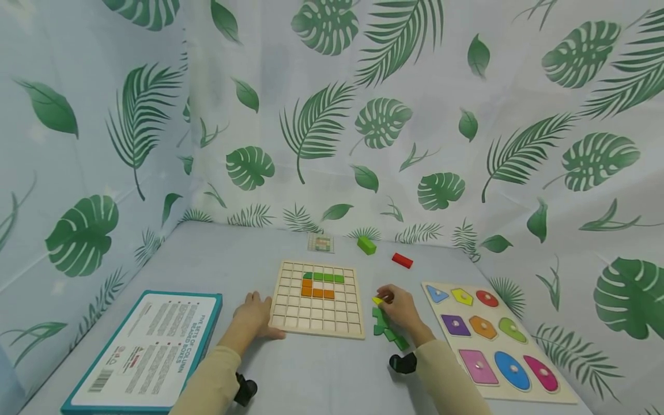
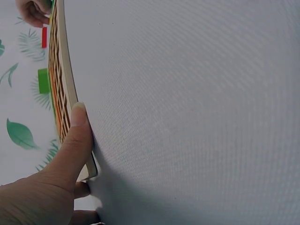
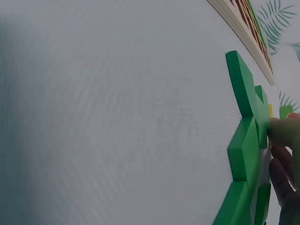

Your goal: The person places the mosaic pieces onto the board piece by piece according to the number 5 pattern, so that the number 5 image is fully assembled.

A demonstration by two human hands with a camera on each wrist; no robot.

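Note:
A wooden grid board lies flat on the table, bearing a few green and orange blocks in some of its squares. At its near left corner rests my left hand; in the left wrist view, the straight thumb lies against the board's edge. To the right of the board, my right hand pinches a small yellow block, whose full shape is hidden by the fingers. Several dark green blocks lie under and beside that hand, close together in the right wrist view.
A shape puzzle board with knobbed pieces is on the right. On the left lies a blue-edged box. A small pattern card, a light green block and a red block sit towards the back, before a leaf-printed curtain.

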